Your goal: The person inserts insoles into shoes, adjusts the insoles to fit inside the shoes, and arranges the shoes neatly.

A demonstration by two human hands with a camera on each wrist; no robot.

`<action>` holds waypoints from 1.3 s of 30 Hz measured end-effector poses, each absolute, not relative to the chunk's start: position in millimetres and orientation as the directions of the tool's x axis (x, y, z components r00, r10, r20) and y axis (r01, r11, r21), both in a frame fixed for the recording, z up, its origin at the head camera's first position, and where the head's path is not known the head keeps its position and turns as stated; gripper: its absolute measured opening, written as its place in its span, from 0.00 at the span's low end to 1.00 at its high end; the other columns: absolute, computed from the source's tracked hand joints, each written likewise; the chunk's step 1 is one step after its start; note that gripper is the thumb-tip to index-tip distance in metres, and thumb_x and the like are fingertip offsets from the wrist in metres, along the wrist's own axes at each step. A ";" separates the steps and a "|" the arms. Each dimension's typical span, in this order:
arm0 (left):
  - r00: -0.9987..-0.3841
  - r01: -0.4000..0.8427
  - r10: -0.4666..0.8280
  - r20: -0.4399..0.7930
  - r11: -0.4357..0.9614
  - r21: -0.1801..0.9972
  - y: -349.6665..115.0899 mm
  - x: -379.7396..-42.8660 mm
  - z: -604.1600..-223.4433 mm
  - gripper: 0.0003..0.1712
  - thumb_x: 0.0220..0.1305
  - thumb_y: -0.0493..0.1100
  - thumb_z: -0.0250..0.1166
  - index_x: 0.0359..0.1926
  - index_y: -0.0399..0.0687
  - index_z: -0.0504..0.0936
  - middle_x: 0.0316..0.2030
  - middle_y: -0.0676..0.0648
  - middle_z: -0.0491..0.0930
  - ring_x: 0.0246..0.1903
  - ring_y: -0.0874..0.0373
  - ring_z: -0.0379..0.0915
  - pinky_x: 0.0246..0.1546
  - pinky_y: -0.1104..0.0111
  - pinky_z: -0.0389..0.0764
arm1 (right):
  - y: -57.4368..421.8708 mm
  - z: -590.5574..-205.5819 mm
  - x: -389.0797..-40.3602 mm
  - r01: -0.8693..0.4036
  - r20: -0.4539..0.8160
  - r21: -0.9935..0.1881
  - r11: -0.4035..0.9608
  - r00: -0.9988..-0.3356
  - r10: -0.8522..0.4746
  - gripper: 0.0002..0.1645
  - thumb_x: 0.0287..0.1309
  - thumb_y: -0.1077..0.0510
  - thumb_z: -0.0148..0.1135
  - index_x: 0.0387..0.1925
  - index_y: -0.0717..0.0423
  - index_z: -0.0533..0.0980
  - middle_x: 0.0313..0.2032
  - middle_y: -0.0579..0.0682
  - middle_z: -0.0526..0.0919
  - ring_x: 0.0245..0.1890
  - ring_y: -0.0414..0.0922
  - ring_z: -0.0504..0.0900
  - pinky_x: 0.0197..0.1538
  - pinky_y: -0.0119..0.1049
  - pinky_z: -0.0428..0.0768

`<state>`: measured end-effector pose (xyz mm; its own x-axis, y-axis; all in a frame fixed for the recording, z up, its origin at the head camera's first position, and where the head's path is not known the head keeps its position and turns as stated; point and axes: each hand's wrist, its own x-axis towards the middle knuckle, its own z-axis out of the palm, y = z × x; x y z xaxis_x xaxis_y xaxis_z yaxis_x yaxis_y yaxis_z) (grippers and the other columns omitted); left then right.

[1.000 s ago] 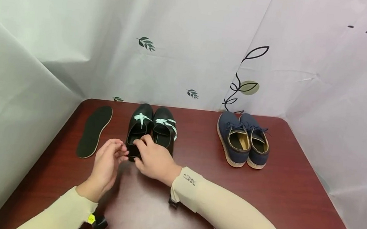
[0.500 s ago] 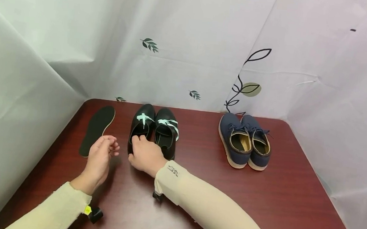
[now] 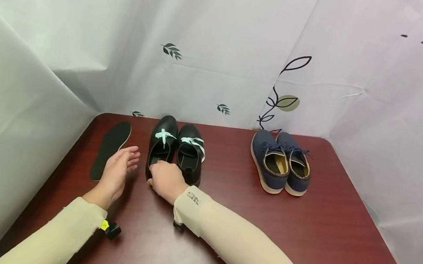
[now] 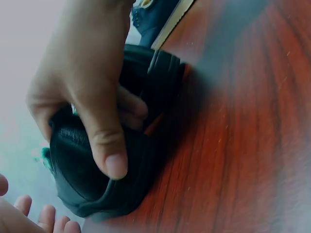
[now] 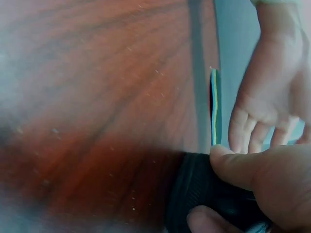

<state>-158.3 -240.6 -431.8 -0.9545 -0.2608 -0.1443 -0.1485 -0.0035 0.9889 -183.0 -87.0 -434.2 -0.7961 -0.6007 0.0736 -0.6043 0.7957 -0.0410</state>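
Shoe [image 3: 160, 146], black: left one of its pair, on the tabletop [image 3: 301, 228] ahead of me, toe pointing away; whether its heel is fully down, I cannot tell
Handling, my estimate: light, upper soft and rather slippery, sole stiffer, nothing fragile; best hold, across the firm heel
Right hand [image 3: 167, 180], mine: fingers narrowed, pinching that heel
Left hand [image 3: 117, 170], mine: fingers loosely extended, nothing held, near the insole [image 3: 109, 150]
Mate [image 3: 190, 153]: just right of the shoe
Head view only: the whole layout, with blue shoes [image 3: 270, 162] as a full pair
Left wrist view only: my thumb [image 4: 116, 165] against the shoe's flank
Right wrist view only: the insole edge-on, striped blue and yellow
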 end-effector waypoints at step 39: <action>-0.944 -0.269 -0.118 -0.308 -0.263 0.926 -226.1 -172.4 -413.9 0.51 0.71 0.51 0.62 0.81 0.55 0.38 0.56 0.56 0.65 0.42 0.70 0.77 0.39 0.78 0.80 | -43.2 -431.4 -159.2 -0.793 0.225 -0.013 0.609 -0.596 -0.771 0.12 0.60 0.41 0.68 0.34 0.42 0.79 0.37 0.39 0.84 0.37 0.39 0.83 0.46 0.34 0.84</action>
